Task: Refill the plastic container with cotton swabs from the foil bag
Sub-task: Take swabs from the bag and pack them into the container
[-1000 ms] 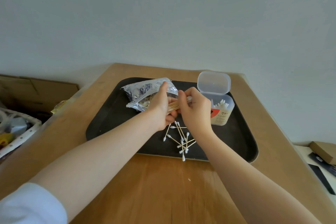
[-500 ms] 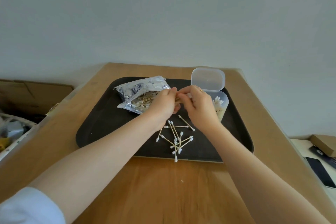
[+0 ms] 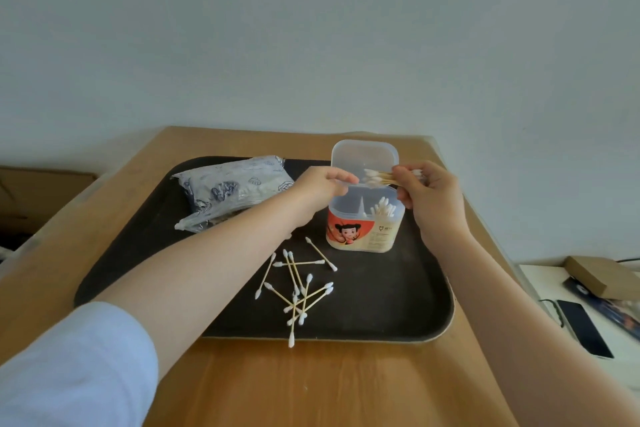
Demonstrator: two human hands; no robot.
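Right hand [image 3: 427, 196] pinches a bundle of cotton swabs [image 3: 379, 178] level above the open plastic container [image 3: 365, 218], left hand [image 3: 320, 185] curled at its rim, though whether it grips anything I cannot tell. Best to tip the bundle upright and slide it beside those already standing inside. Foil bag [image 3: 232, 189] and loose swabs [image 3: 299, 282] wait on the tray [image 3: 415, 305], one overhanging onto the counter [image 3: 311, 388].

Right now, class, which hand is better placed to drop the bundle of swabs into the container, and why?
Right hand: it pinches the swab bundle directly above the open plastic container. The left hand only touches its rim.
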